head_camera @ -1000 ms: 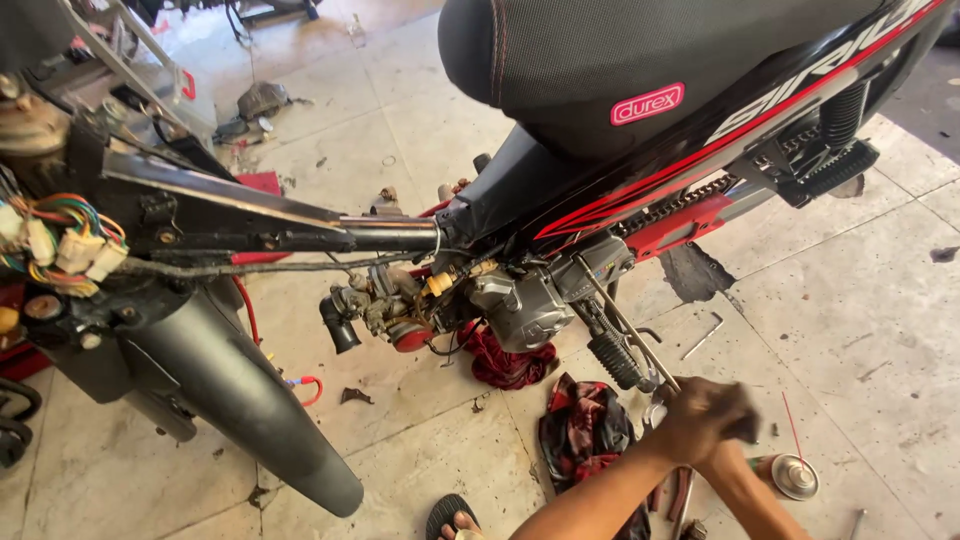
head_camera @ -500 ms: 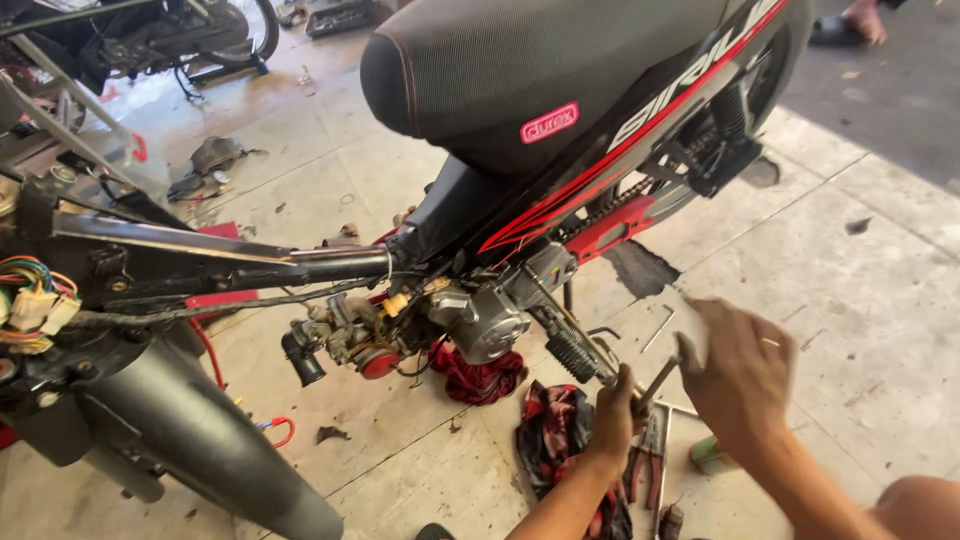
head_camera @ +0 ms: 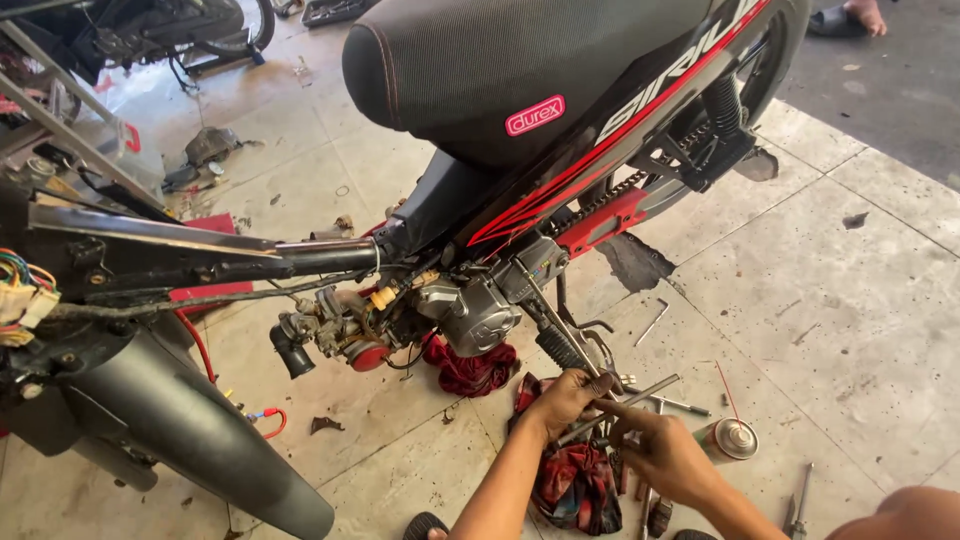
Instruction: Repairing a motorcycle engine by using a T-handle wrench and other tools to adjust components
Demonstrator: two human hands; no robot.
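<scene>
A black and red motorcycle (head_camera: 560, 110) with its side panels off stands over a tiled floor, its grey engine (head_camera: 475, 312) and carburettor (head_camera: 345, 335) bare. Below the engine, my left hand (head_camera: 562, 398) and my right hand (head_camera: 660, 452) meet on a long thin metal rod (head_camera: 640, 392). Both hands grip the rod just under the black footpeg (head_camera: 560, 348). A red rag (head_camera: 575, 480) lies on the floor right beneath my hands.
Another red rag (head_camera: 468, 368) lies under the engine. A spray can (head_camera: 728, 438), several loose metal tools (head_camera: 655, 322) and a screwdriver (head_camera: 798, 500) lie on the tiles at the right. The black front fender (head_camera: 190, 430) juts out at lower left. Another motorcycle (head_camera: 200, 25) stands at the back.
My view has shifted, so the motorcycle sits farther right in the frame. My right hand came down from open in the air and closed on the rod beside my left hand.
</scene>
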